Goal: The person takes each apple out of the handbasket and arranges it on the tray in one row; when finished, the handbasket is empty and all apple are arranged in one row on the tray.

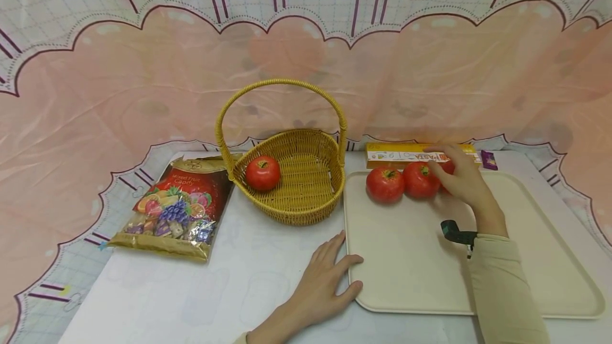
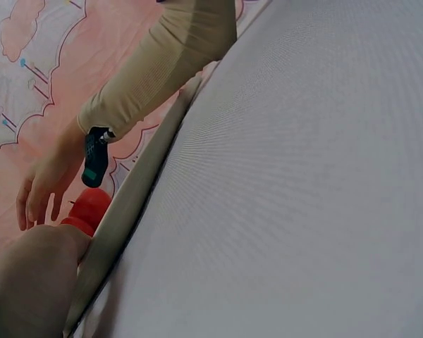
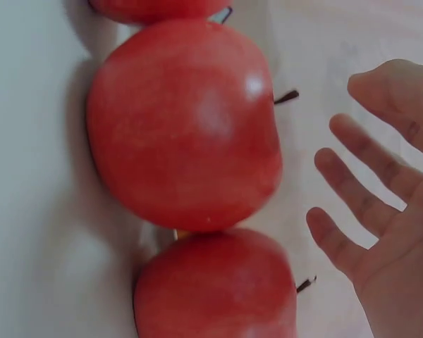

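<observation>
Three red apples sit in a row at the back of a cream tray (image 1: 411,259): a left apple (image 1: 385,186), a middle apple (image 1: 422,180) and a right apple partly hidden behind my right hand (image 1: 464,177). This hand hovers over the row with its fingers spread. In the right wrist view its fingers (image 3: 366,201) stand apart from the apple (image 3: 187,127) and its stem. My left hand (image 1: 317,283) rests at the tray's left edge, fingers loosely extended, thumb and index finger over the rim. Another apple (image 1: 263,173) lies in the left side of a woven basket (image 1: 306,211).
A red and gold bag of mixed fruit candy (image 1: 177,206) lies left of the basket, whose tall handle (image 1: 282,82) arches upward. Behind the tray are a yellow pasta box (image 1: 392,154) and a small purple wrapped candy (image 1: 489,160). A patterned cloth (image 1: 191,78) hangs at the back.
</observation>
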Demonstrator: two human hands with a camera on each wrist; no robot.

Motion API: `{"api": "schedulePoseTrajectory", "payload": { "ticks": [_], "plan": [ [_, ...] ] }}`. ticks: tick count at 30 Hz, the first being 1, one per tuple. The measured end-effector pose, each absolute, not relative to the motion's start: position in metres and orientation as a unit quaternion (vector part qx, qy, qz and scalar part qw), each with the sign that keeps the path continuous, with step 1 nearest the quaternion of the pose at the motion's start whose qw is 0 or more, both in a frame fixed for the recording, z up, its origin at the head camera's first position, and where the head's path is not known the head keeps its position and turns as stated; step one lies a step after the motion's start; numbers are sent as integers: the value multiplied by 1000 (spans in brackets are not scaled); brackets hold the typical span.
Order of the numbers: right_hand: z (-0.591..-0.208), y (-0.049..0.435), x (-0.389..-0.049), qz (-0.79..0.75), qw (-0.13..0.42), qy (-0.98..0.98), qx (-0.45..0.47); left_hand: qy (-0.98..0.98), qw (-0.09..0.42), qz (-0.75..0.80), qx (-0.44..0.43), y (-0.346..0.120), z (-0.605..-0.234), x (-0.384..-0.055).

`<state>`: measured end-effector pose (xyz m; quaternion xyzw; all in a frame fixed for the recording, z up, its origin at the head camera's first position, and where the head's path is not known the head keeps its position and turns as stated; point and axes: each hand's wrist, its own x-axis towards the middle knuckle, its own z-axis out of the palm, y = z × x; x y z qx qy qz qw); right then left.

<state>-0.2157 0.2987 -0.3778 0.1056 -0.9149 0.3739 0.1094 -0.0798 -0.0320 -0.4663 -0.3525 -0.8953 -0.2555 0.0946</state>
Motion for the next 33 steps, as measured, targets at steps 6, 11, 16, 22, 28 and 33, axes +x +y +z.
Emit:
{"api": "schedulePoseTrajectory", "payload": {
  "ticks": [6,11,16,22,28,33],
  "plan": [
    [-377,287,-217,370,111,-914,128,-895,95,-259,-350,-32,-467,-79],
    [-377,277,-218,372,96,-911,146,-895,100,-257,-350,-32,-467,-80],
    [-376,268,-218,378,83,-907,164,-895,98,-259,-350,-32,-467,-79],
    [-373,258,-216,370,78,-909,178,-895,93,-262,-348,-32,-466,-79],
    [-373,248,-218,374,76,-901,207,-894,99,-259,-352,-32,-466,-79],
    [-375,241,-218,375,77,-894,231,-898,96,-255,-345,-32,-466,-77]
  ]
}}
